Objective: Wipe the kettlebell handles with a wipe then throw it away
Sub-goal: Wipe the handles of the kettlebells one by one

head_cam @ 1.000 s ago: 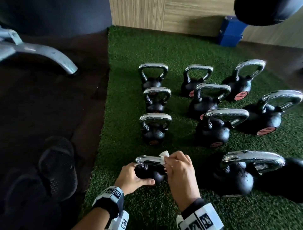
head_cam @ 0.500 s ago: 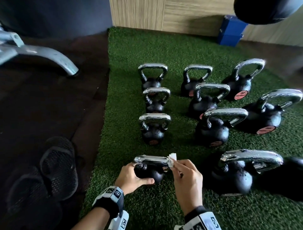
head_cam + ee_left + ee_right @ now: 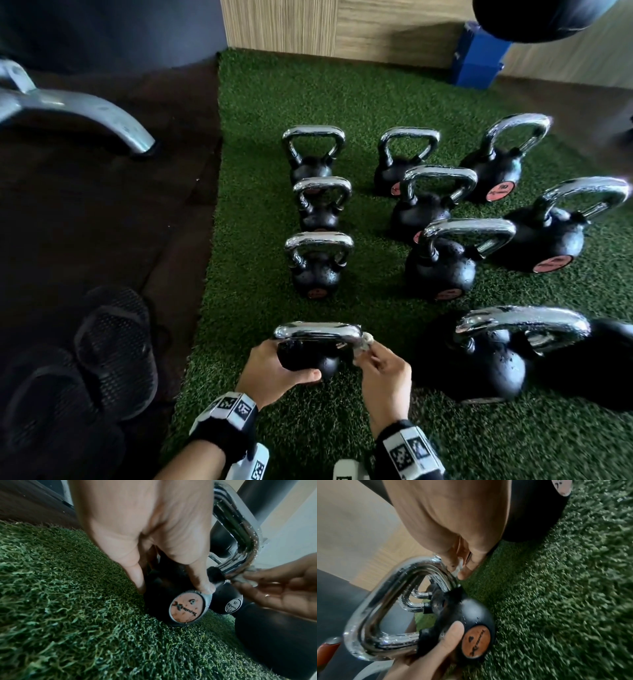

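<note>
A small black kettlebell point(image 3: 301, 356) with a chrome handle point(image 3: 318, 331) stands nearest me on the green turf. My left hand point(image 3: 274, 371) grips its black body, thumb on the near side point(image 3: 452, 632). My right hand point(image 3: 383, 370) pinches a small white wipe point(image 3: 365, 342) against the handle's right bend. In the left wrist view the wipe point(image 3: 245, 578) is wrapped on the chrome leg point(image 3: 240, 555) just above the body point(image 3: 164, 588). The right wrist view shows fingertips point(image 3: 464, 570) pressed on the handle's upper curve point(image 3: 426, 566).
Several more chrome-handled kettlebells stand in rows on the turf point(image 3: 260, 171), the largest point(image 3: 496, 353) just right of my hands. Black sandals point(image 3: 113, 346) lie on dark flooring to the left, near a grey machine foot point(image 3: 85, 116). A blue box point(image 3: 478, 61) sits by the wooden wall.
My right hand has slid the wipe from the top of the handle rightward and down around its right bend. The left hand keeps its hold on the body.
</note>
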Tool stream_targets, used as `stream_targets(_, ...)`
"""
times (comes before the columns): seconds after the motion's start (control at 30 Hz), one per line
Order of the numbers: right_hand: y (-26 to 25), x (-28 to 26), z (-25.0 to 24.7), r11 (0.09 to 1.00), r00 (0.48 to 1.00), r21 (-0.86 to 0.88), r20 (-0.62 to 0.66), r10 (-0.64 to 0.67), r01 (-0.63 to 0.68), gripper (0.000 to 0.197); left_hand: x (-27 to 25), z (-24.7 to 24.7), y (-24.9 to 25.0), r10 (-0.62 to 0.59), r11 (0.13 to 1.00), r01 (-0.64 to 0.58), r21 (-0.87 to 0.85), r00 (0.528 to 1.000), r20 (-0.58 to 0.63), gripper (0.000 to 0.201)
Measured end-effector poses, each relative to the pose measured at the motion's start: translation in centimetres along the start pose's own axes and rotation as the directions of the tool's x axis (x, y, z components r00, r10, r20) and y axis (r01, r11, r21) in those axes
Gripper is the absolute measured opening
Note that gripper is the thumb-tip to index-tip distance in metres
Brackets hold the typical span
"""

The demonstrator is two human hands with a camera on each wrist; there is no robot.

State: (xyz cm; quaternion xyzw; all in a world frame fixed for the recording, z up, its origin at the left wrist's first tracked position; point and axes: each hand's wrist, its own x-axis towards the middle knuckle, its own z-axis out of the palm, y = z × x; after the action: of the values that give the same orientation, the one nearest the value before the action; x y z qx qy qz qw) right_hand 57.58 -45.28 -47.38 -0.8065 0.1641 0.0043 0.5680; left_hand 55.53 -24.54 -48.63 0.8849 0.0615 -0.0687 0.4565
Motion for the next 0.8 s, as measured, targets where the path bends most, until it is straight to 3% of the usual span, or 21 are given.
stream_targets(0.1,0.4,0.0,0.7,0.998,0.998,-0.057,0.057,0.039,-0.036,0.011,0.0,-0.1,0.1,-0.089,0.995,0.089,-0.045,0.996,0.003,0.066)
stream_targets(0.2,0.7,0.2,-0.7,0.99,0.987,-0.141,0.159,0.012,0.01,0.014,-0.4,-0.5,1.1,-0.155,0.988,0.156,-0.001,0.986,0.053,0.065)
stream_targets(0.3,0.0,0.0,-3.1,0.985,0.937,-0.173,0.342,0.072,-0.013,0.012,-1.6,-1.9,1.7,-0.247,0.956,0.221,0.191,0.961,0.124,0.045)
stream_targets(0.37,-1.3,-0.6,-4.1,0.987,0.879,-0.159,0.467,0.093,-0.02,0.013,-3.0,-3.1,2.0,-0.24,0.938,0.222,0.267,0.97,0.037,0.021)
stream_targets(0.43,-2.9,-1.1,-4.6,0.985,0.82,-0.166,0.57,0.053,0.052,0.023,-4.4,-4.4,2.9,-0.178,0.975,0.185,0.12,0.982,-0.066,0.008)
stream_targets(0.47,-3.9,-1.3,-4.8,0.98,0.799,-0.168,0.602,0.014,0.109,0.025,-4.9,-4.8,3.4,-0.155,0.987,0.151,-0.05,0.986,-0.069,0.008)
stream_targets(0.53,-6.2,-1.9,-4.8,0.971,0.751,-0.108,0.654,-0.09,0.211,0.026,-5.7,-5.5,4.7,-0.109,0.901,0.126,-0.416,0.992,0.064,0.022)
stream_targets(0.6,-8.1,-2.5,-4.4,0.974,0.721,-0.028,0.677,-0.147,0.225,0.029,-6.0,-5.7,5.6,-0.062,0.817,0.161,-0.554,0.979,0.193,0.035)
stream_targets(0.7,-9.4,-3.0,-3.6,0.968,0.742,-0.018,0.646,-0.18,0.251,0.036,-5.9,-5.4,5.8,-0.025,0.773,0.182,-0.608,0.966,0.258,0.034)
stream_targets(0.8,-9.0,-3.3,-2.8,0.937,0.82,-0.022,0.492,-0.292,0.348,0.036,-5.7,-5.0,5.6,-0.005,0.756,0.172,-0.631,0.966,0.257,0.04)
